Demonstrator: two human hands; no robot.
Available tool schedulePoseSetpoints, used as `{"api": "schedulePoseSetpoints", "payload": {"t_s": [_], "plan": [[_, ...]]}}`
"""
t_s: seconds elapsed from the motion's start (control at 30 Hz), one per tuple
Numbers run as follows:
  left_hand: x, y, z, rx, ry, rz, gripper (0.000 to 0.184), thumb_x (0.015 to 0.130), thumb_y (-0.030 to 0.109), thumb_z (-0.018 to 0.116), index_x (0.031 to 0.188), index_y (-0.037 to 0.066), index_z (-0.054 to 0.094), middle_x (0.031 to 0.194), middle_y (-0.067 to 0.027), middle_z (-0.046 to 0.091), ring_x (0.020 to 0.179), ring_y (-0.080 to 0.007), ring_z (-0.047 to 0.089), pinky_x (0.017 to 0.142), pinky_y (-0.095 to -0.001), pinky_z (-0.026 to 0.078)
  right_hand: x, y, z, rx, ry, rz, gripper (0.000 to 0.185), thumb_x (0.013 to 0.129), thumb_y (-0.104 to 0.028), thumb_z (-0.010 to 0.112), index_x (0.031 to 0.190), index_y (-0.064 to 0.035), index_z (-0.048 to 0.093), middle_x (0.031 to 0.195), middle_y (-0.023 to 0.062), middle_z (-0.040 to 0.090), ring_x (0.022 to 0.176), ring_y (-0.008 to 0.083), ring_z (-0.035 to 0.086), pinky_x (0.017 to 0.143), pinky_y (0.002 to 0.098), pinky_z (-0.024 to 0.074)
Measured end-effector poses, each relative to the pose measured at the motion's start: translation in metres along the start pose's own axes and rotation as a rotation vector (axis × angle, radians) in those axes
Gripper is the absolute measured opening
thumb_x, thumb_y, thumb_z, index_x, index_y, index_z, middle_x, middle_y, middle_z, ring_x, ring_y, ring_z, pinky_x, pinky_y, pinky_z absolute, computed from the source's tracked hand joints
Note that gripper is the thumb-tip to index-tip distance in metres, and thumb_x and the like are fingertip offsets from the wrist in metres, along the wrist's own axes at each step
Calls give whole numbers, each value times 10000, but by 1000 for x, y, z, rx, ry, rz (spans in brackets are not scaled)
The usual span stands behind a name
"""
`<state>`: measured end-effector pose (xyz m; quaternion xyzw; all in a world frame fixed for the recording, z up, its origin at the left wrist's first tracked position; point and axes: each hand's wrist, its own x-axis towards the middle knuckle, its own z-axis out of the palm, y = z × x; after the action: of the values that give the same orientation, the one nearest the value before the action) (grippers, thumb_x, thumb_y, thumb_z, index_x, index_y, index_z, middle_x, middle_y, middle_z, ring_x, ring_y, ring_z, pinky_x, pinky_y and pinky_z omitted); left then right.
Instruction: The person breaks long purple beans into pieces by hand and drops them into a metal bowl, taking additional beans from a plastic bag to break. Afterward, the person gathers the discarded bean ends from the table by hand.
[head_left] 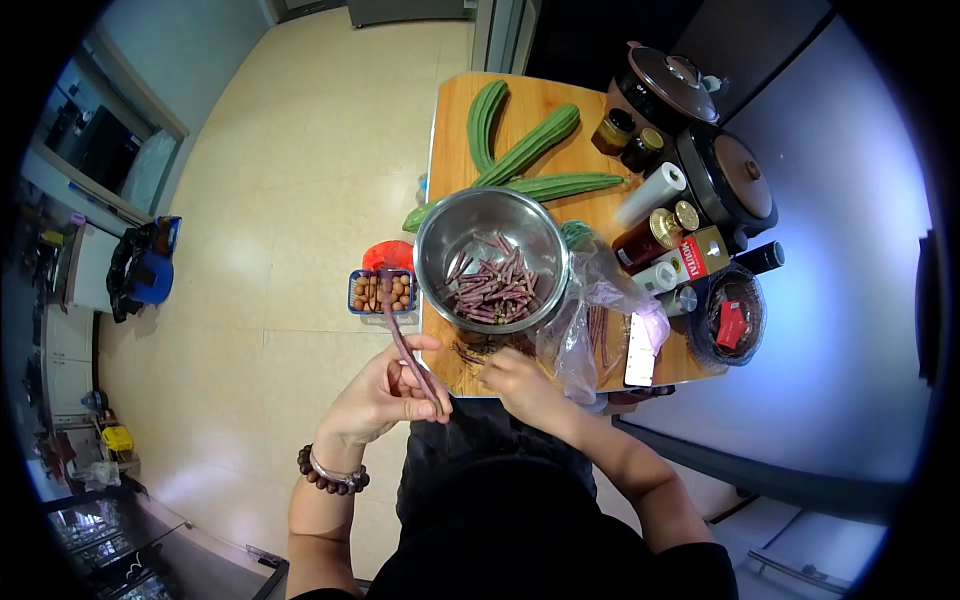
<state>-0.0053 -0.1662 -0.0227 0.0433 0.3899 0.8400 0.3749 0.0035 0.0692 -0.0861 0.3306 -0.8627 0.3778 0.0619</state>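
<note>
A long purple bean [406,350] is held in my left hand [385,395], its upper end sticking up past the fingers. My right hand [520,385] is over the near edge of the wooden table [590,208], beside small dark scraps [468,352]; its fingers are curled together and blurred, and anything between them cannot be made out. Beyond both hands stands a steel bowl [440,225] with many short pieces of purple bean [495,290] inside. Whole purple beans [598,335] lie by a clear plastic bag [572,350], right of the bowl.
Green ridged gourds [530,145] lie behind the bowl. Jars [613,132], bottles [640,243], pots [735,175] and a basket [728,310] line the right side. A phone [641,350] lies near the right front edge. A blue crate [382,308] of brown eggs is at the left.
</note>
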Motion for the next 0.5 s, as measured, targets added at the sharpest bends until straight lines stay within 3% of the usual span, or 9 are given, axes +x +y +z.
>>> {"api": "schedulePoseSetpoints", "payload": {"t_s": [0.03, 0.07, 0.17, 0.23, 0.3, 0.37, 0.5], "plan": [[0, 1, 1, 18, 99, 50, 695, 687, 18, 737, 1268, 70, 359, 788, -172, 633, 718, -226, 634, 637, -274, 499, -12, 14, 17, -174, -125, 64, 123, 695, -12, 566, 810, 8, 606, 829, 118, 562, 827, 262, 551, 739, 344, 456], [2, 1, 1, 58, 122, 77, 710, 704, -7, 715, 1290, 67, 321, 802, -169, 634, 737, -226, 638, 686, -296, 517, -23, 27, 31, -345, -252, 127, 136, 690, -33, 564, 812, 13, 601, 854, 109, 558, 841, 264, 539, 760, 342, 453], [4, 0, 2, 215, 177, 135, 701, 749, -87, 635, 1318, 83, 262, 852, -148, 638, 783, -168, 624, 729, -269, 500, -47, 61, 58, -564, -186, 248, 147, 681, -40, 522, 798, 28, 580, 846, 118, 542, 847, 267, 530, 782, 350, 445], [6, -5, 1, 254, 205, 149, 697, 755, -94, 625, 1317, 90, 257, 856, -127, 639, 805, -140, 614, 729, -247, 490, -31, 36, 46, -571, -130, 262, 136, 708, -35, 562, 823, 27, 600, 849, 120, 549, 835, 267, 537, 750, 353, 447], [10, -13, 1, 349, 251, 197, 709, 753, -102, 623, 1326, 89, 251, 885, -103, 623, 846, -112, 597, 729, -237, 485, 3, -3, 20, -60, 101, 230, 140, 729, -41, 619, 855, 21, 621, 836, 113, 558, 813, 257, 542, 714, 352, 443], [15, -18, 6, 407, 279, 186, 712, 744, -84, 645, 1322, 79, 263, 871, -94, 618, 832, -131, 600, 736, -250, 495, 37, -36, -3, 252, 236, 304, 144, 718, -66, 657, 822, 25, 616, 815, 109, 545, 809, 287, 516, 716, 364, 431], [23, -19, 17, 635, 337, 235, 737, 734, -71, 670, 1331, 86, 269, 847, -57, 596, 815, -130, 584, 742, -257, 501, 67, -56, -16, 331, 170, 184, 128, 715, -69, 659, 800, 16, 615, 803, 109, 542, 780, 281, 516, 690, 368, 431]]}}
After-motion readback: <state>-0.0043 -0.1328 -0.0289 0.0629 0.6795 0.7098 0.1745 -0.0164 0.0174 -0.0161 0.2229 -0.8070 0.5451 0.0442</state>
